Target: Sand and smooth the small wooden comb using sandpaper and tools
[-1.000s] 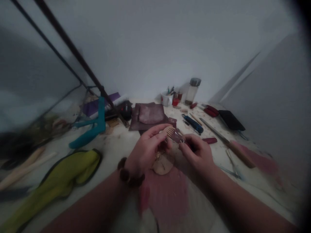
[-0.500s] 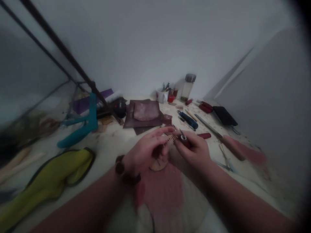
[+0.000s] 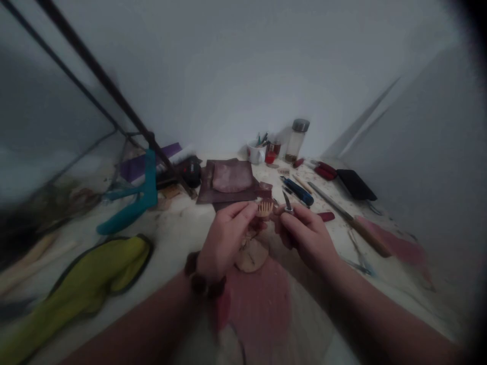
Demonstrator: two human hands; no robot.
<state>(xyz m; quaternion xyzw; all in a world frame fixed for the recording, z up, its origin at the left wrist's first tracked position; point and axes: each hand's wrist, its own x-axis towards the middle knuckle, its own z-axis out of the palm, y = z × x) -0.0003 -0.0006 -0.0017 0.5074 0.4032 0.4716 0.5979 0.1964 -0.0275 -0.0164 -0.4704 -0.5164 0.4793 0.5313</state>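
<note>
We hold a small wooden comb (image 3: 265, 209) in the left hand (image 3: 224, 241), fingers pinching its left end, teeth pointing up, above the surface (image 3: 177, 220). Our right hand (image 3: 310, 235) has its fingers wrapped round a small knife (image 3: 287, 201), blade up, near the comb's right end. Bracelet (image 3: 203, 279) on the left wrist. Below our hands lies a round light-brown disc (image 3: 251, 255), at the far edge of a pink patch (image 3: 258, 304). Beyond our hands: brown sheets (image 3: 232, 177), stacked. Further back, a white mug (image 3: 256, 153) with pens in it, a small red jar (image 3: 271, 157) just beside it, and an upright glass bottle (image 3: 297, 144) with a grey lid. On the right, a blue cutter (image 3: 299, 191), a long flat tool (image 3: 335, 204) with a wooden handle, and a black flat object (image 3: 356, 185). On the left, a yellow-green cloth (image 3: 102, 268), dark-edged, and a teal clamp (image 3: 146, 195). Far left too blurred to tell.
</note>
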